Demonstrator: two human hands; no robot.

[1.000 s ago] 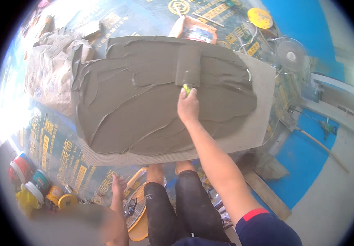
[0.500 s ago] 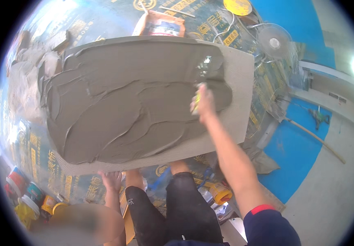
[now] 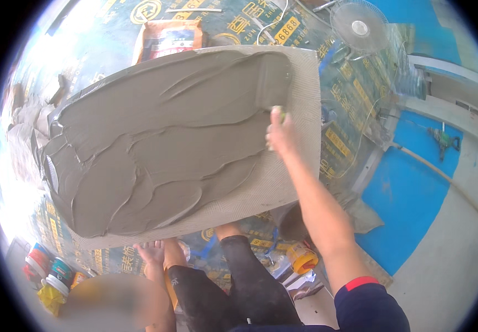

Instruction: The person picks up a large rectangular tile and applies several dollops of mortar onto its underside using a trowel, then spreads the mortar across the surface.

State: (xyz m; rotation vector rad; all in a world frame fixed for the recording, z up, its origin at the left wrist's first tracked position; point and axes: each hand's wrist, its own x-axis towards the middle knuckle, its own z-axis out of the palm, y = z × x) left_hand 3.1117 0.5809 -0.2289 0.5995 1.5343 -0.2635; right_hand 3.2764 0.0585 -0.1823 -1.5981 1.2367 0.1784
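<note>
A large pale panel with a ridged surface (image 3: 305, 72) lies before me, mostly covered in wet grey mortar (image 3: 156, 155) with wavy ridges. My right hand (image 3: 278, 131) grips the yellow-green handle of a flat trowel (image 3: 272, 86), whose blade, smeared grey, rests on the mortar near the panel's right side. My left hand (image 3: 150, 253) is open, fingers apart, at the lower edge of the panel beside my leg; whether it touches the edge I cannot tell.
Printed protective sheeting (image 3: 338, 144) surrounds the panel. There are a paper sack (image 3: 170, 41), crumpled bags (image 3: 29, 138), a fan (image 3: 359, 27), buckets (image 3: 56, 276), a yellow container (image 3: 302, 257), a green power tool (image 3: 446, 141) and a pole (image 3: 438, 174) on blue flooring.
The trowel and my right hand have swept toward the panel's right side. My left hand has risen to the lower edge. The whole scene has shifted left in view.
</note>
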